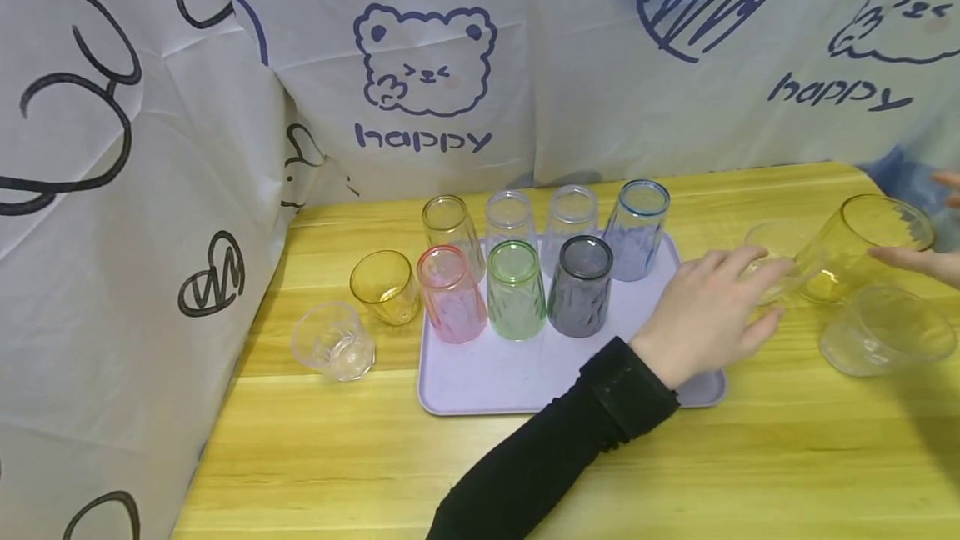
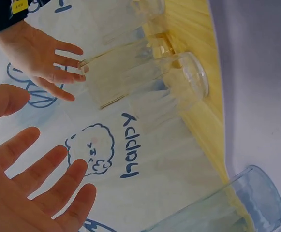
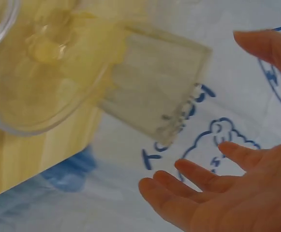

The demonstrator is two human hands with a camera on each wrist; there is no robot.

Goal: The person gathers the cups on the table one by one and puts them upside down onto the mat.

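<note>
My left hand point(image 1: 705, 311) hovers over the right side of a lilac tray point(image 1: 480, 382), fingers spread, holding nothing. At the right edge, my right hand point(image 1: 922, 263) is partly cut off; its wrist view shows the fingers apart with nothing between them. Between the hands stands a yellow glass point(image 1: 832, 261), with a clear glass point(image 1: 881, 340) in front. Another clear glass point(image 1: 776, 240) is partly hidden behind my left fingers. On the tray are a pink glass point(image 1: 453, 302), a green glass point(image 1: 516, 298), a dark grey glass point(image 1: 580, 294) and a blue glass point(image 1: 636, 240).
Behind the front row on the tray stand an amber glass point(image 1: 453, 232) and two clear glasses point(image 1: 510, 223). Left of the tray are a short yellow glass point(image 1: 386, 290) and a clear tumbler point(image 1: 337, 344). Printed cloth point(image 1: 600, 123) hangs behind and left of the wooden table point(image 1: 337, 457).
</note>
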